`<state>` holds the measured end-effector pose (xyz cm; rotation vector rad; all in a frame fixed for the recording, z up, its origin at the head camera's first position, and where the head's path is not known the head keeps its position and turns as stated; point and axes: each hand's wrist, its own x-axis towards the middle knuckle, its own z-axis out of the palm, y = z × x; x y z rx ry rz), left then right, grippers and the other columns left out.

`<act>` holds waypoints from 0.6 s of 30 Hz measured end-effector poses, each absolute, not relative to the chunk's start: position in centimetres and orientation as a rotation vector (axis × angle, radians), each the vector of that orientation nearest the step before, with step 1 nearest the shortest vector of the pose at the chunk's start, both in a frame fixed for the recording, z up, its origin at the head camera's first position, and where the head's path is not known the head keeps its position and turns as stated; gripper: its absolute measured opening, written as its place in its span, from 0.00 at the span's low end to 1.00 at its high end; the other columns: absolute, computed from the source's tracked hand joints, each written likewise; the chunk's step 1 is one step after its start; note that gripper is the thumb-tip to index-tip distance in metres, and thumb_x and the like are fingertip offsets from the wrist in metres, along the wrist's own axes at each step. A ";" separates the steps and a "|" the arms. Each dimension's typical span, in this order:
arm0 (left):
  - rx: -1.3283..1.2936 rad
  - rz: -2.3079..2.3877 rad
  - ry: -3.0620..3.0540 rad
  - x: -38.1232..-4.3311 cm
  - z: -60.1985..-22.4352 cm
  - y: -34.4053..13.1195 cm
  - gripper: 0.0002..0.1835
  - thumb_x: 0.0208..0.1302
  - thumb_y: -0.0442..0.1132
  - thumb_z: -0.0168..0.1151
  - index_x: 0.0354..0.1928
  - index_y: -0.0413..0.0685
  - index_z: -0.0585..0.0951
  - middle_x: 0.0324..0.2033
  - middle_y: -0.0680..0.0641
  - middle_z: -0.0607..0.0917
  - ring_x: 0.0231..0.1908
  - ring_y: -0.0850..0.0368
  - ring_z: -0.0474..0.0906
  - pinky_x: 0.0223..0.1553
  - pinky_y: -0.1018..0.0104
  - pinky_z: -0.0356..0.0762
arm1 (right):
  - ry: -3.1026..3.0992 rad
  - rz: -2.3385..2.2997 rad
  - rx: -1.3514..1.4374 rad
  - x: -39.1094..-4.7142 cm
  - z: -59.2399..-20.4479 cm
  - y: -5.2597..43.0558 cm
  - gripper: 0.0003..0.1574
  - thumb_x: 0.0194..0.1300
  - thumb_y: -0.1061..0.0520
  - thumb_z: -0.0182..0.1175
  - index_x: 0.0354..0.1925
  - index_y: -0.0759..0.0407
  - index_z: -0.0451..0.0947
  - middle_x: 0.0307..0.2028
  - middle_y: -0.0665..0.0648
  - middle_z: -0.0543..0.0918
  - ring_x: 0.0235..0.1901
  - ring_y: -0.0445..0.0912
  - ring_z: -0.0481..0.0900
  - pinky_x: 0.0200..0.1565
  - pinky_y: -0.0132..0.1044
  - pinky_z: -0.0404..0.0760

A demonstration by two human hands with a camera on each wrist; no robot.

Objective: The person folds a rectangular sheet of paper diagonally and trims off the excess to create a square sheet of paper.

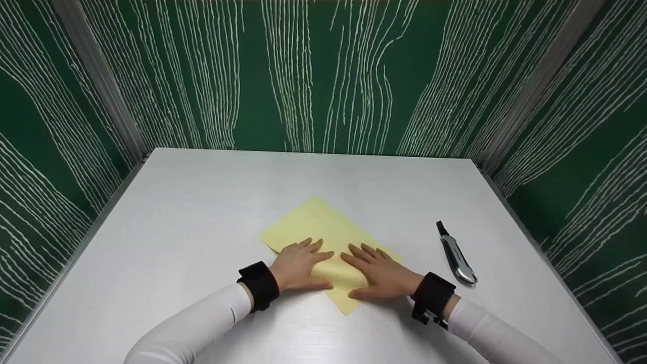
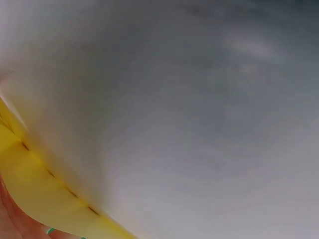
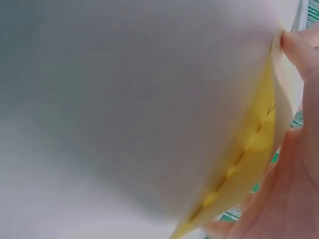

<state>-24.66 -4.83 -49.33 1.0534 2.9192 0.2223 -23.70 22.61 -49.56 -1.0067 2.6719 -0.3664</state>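
A yellow sheet of paper (image 1: 318,222) lies turned cornerwise on the white table, one corner pointing at the near edge. Both hands rest on it with fingers spread, the left hand (image 1: 302,264) on its left part and the right hand (image 1: 381,273) on its right part. Between them the paper bulges up a little. In the right wrist view, fingers of the right hand (image 3: 299,164) touch the paper (image 3: 249,169), which curves above the table and shows a dashed dark line. The left wrist view catches only a strip of paper (image 2: 45,184) beside the left hand (image 2: 20,224).
A grey and black utility knife (image 1: 457,258) lies on the table (image 1: 202,187) to the right of the right hand. Green walls (image 1: 252,76) with white wavy lines enclose the table's back and sides. Black bands (image 1: 260,285) circle both wrists.
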 end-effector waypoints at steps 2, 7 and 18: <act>1.058 0.220 2.928 -24.7 -49.3 -4.7 0.42 0.62 0.75 0.59 0.73 0.64 0.73 0.74 0.41 0.72 0.74 0.38 0.69 0.66 0.42 0.77 | 2.670 -0.352 -1.053 -23.7 -49.3 23.2 0.57 0.67 0.26 0.59 0.82 0.47 0.51 0.82 0.63 0.52 0.80 0.68 0.50 0.75 0.71 0.54; 1.062 0.232 2.949 -25.0 -49.4 -4.7 0.40 0.61 0.75 0.59 0.70 0.64 0.76 0.72 0.42 0.75 0.71 0.39 0.72 0.61 0.44 0.82 | 2.663 -0.342 -1.163 -23.7 -48.9 24.1 0.53 0.67 0.31 0.63 0.80 0.47 0.57 0.78 0.65 0.62 0.77 0.69 0.59 0.73 0.69 0.63; 1.026 0.287 2.938 -25.3 -48.8 -4.6 0.40 0.61 0.75 0.59 0.68 0.62 0.79 0.71 0.44 0.77 0.70 0.39 0.75 0.60 0.42 0.82 | 2.720 -0.361 -1.212 -23.4 -48.4 25.0 0.47 0.65 0.56 0.67 0.78 0.49 0.61 0.73 0.60 0.73 0.71 0.63 0.72 0.66 0.63 0.76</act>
